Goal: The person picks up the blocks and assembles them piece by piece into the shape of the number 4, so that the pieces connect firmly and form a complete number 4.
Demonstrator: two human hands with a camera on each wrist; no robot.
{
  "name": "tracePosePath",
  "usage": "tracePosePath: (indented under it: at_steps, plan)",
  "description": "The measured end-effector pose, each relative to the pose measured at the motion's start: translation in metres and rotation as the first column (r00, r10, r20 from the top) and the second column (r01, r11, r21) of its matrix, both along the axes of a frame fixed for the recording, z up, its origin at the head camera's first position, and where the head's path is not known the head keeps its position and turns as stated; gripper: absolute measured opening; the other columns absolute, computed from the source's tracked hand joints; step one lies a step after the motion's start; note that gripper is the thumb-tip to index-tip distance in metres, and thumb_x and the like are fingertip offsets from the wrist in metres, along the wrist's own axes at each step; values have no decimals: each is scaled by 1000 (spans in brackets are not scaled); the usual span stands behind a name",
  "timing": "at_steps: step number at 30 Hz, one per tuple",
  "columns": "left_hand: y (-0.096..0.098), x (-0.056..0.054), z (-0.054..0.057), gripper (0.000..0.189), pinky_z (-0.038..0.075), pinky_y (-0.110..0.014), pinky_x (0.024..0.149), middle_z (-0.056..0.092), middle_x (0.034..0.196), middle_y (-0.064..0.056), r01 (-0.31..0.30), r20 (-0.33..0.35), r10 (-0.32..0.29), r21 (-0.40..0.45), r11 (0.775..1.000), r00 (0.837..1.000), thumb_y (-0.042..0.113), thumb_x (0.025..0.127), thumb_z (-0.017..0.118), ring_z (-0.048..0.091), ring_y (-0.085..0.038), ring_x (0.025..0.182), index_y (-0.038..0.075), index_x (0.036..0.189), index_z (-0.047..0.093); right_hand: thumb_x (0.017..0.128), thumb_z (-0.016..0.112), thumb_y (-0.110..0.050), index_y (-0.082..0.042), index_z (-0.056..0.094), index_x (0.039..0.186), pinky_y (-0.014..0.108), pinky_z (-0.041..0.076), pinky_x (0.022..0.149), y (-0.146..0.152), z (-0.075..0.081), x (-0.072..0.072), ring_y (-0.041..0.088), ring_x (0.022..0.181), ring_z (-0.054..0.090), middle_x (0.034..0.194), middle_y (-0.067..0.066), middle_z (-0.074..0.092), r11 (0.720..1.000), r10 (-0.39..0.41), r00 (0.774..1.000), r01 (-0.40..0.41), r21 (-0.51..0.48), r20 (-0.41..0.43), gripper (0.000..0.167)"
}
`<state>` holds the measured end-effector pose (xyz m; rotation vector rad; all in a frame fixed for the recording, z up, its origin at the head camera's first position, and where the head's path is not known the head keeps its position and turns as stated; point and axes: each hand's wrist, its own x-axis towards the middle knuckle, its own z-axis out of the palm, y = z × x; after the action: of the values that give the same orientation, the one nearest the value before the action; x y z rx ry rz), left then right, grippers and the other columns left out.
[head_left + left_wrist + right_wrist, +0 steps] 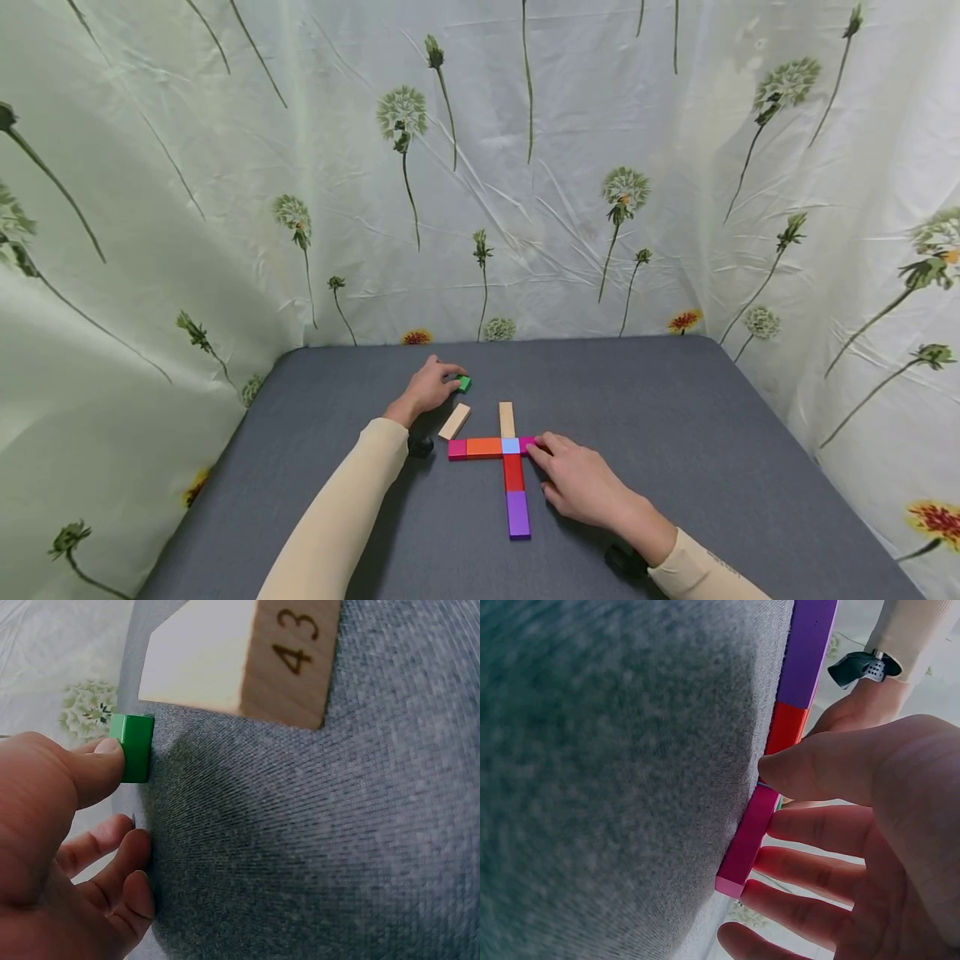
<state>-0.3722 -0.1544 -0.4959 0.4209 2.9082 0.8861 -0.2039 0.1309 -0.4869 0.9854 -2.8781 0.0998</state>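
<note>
Near the back of the table, my left hand (429, 390) pinches a small green block (136, 746) between thumb and finger. Just nearer to me, a bare wooden block (454, 422) lies at a slant; the left wrist view shows "43" on its side. A flat cross of blocks has a light blue block (510, 446) at its middle. Fingers of my right hand (585, 483) lie against the magenta block (744, 844) on the cross's right arm, partly covering it in the head view. My right thumb reaches over beside the red block (513, 472).
Left of the light blue block are an orange block (483, 448) and a pinkish-red block (457, 450). A bare wooden block (507, 420) extends backward, and a purple block (518, 514) forms the near end. The grey table (645, 392) meets a flowered curtain (555, 208).
</note>
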Motion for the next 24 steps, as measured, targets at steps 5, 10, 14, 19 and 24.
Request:
tracePosePath:
  at_steps: [5,10,14,19,24]
  plan:
    - [-1,-1,0,23,47,-46,88,53,113,-10,0,-16,0,14,1000,1000,17,100,66,56,-27,102,21,120,75,88,75,-25,-9,61,140,41,56,83,0,-1,0,22,116,58,128,8,58,1000,-3,1000,3,-6,-5,56]
    - [1,-1,2,20,47,-47,90,62,108,-7,-9,-33,10,37,999,999,14,97,70,58,-26,103,19,115,76,88,75,-25,-9,61,140,41,56,83,0,-1,-1,23,117,57,128,8,58,1000,-12,1000,12,4,4,57]
    - [1,-1,3,18,47,-47,93,69,106,-3,-18,-34,21,77,997,999,11,95,71,60,-24,103,18,111,76,87,76,-26,-9,61,140,41,56,82,0,-1,-1,23,116,57,127,8,58,1000,-17,1000,17,9,8,57]
    - [-1,0,1,17,49,-45,90,71,102,-2,-7,-37,13,155,988,999,6,94,71,62,-22,99,16,107,77,87,76,-26,-9,60,140,40,56,82,0,0,-1,22,115,57,127,8,58,1000,-18,1000,18,12,8,58]
    - [-6,-1,-3,17,51,-41,84,72,99,0,-9,-8,11,218,976,1000,5,93,71,63,-18,92,15,105,78,87,77,-27,-10,60,140,41,56,83,0,1,0,22,114,58,127,8,59,1000,-13,1000,13,20,18,58]
